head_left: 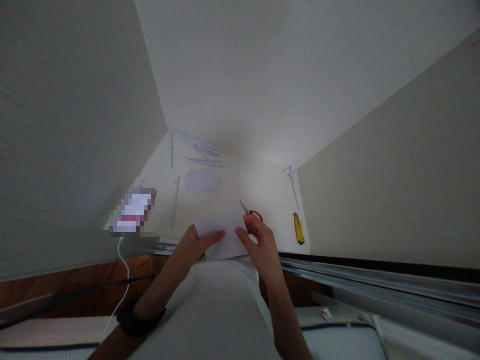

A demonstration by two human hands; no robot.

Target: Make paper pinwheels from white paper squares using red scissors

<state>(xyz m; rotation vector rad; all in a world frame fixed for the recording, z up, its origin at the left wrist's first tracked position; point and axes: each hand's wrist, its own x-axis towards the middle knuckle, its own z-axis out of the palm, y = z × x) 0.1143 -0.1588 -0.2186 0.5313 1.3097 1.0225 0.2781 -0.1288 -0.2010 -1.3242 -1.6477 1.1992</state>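
Note:
Between my two hands is a white sheet of paper [225, 247], held near the front edge of the white surface. My left hand [197, 247] grips its left side, thumb lying on top. At the right side, my right hand [260, 245] pinches the sheet between thumb and fingers. Just beyond my right hand lies a pair of scissors [245, 206] with red handles, partly hidden by the hand and sheet. Farther back rests a pile of cut white paper [203, 181].
Thin rolled paper sticks [198, 146] lie at the back left. A yellow utility knife [299, 229] lies on the right, below a crumpled paper strip [293, 182]. A blurred-out phone [133, 212] with a white cable [125, 265] sits left. Walls enclose three sides; a metal track [375, 280] runs along the front.

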